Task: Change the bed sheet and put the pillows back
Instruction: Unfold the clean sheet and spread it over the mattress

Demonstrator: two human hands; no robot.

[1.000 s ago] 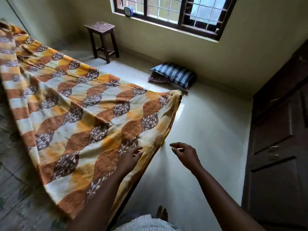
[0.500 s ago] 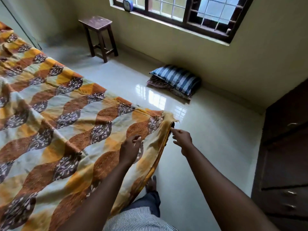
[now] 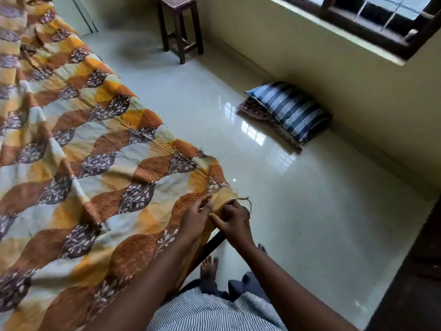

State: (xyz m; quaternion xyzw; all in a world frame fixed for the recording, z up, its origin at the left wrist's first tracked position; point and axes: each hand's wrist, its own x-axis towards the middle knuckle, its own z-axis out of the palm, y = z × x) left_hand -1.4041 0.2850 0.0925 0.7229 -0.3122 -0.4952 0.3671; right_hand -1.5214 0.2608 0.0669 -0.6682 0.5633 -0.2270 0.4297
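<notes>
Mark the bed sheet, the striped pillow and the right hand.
bed sheet [image 3: 107, 163]: head view, middle of the spread cloth.
striped pillow [image 3: 288, 111]: head view, its top face.
right hand [image 3: 235, 220]: head view, back of the hand.

The bed sheet [image 3: 71, 163] runs past the left edge; the stool [image 3: 181, 27] is cropped above.

Bed [image 3: 213, 243] fills left half, only its dark frame rail visible at the near corner; bed sheet [image 3: 95, 175] (orange, brown and cream waves, leaf print) spread directly on it, wrinkled, near corner draped over the rail; glossy pale floor [image 3: 310, 211] on right; two pillows stacked on it against the wall [image 3: 358, 80], blue striped pillow [image 3: 291, 108] on top of dark patterned pillow [image 3: 256, 113]; wooden stool [image 3: 181, 32] stands on floor farther back; bare foot [image 3: 208, 266] on floor just beside the rail.
</notes>
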